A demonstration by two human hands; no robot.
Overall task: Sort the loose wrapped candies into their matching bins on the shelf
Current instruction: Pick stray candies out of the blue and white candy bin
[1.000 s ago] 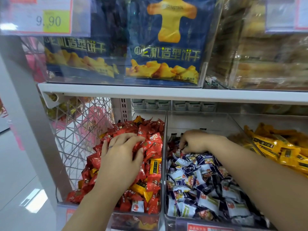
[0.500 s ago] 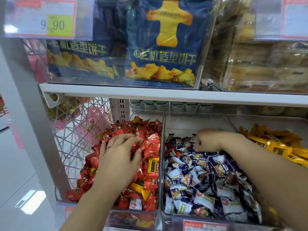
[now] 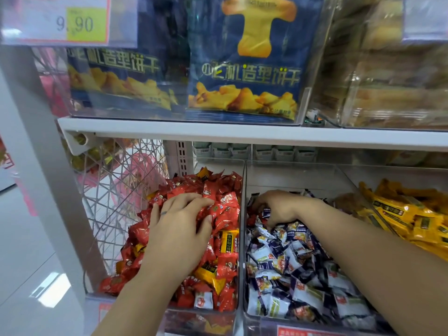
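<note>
Sliding left, the right hand [image 3: 278, 207] now curls its fingers among red strays [image 3: 252, 217] in the blue-white bin's [image 3: 264, 322] far corner; whether it grips one, I cannot tell. Nearer, yellow strays [image 3: 229, 241] wait unsorted in the red bin [image 3: 201, 321], beside the left hand [image 3: 179, 221], which lies spread flat.

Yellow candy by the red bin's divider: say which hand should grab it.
Left. The left hand rests on the red candies, thumb beside that yellow candy; the right hand is across the divider in the other bin.

There are red candies [image 3: 225, 207], navy-and-white candies [image 3: 291, 275], yellow candies [image 3: 412, 214] and blue bags [image 3: 242, 76].
</note>
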